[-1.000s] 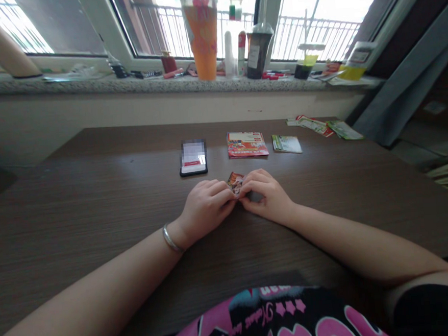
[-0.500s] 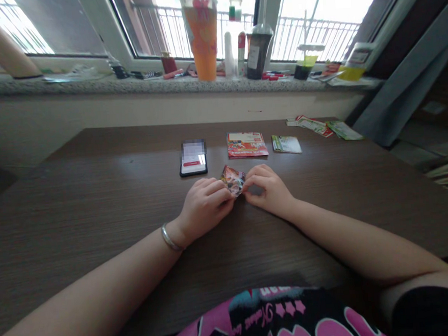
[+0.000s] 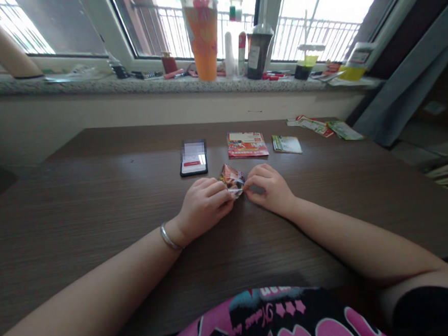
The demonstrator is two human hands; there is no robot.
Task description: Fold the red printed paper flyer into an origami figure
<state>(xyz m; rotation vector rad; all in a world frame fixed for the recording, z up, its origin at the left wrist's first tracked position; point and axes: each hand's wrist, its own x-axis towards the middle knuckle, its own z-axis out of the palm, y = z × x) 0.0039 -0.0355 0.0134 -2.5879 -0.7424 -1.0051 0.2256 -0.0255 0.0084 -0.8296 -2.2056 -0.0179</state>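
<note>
Taking the small glossy printed wrapper as the centre of a clock face, with twelve toward the window, a thick pale tube (image 3: pixel 6 42) leans on the stone sill (image 3: pixel 141 85) far off at ten o'clock. A silver bracelet (image 3: pixel 170 238) circles the left wrist at eight. The phone (image 3: pixel 193 157), its screen lit and partly blurred out, lies on the brown table (image 3: pixel 95 197) at ten. The left hand (image 3: pixel 207 200) is at eight, fingers curled and closed with the thumb on the left edge of the wrapper (image 3: pixel 233 178), which sits between the two hands over the table. Just before twelve, on the sill, stands a tall cup of orange drink (image 3: pixel 205 46). A red printed leaflet (image 3: pixel 247 145) lies flat at one o'clock. A dark cup with a straw (image 3: pixel 259 53) stands on the sill between twelve and one. The right hand (image 3: pixel 270 189) is just past three, thumb and index fingertips pinched together at the wrapper's right edge, with a gap inside their loop. A small pile of cards (image 3: pixel 287 144) lies at two; farther out, just past two, red and green cards (image 3: pixel 323 128) spread near the table's back edge.
</note>
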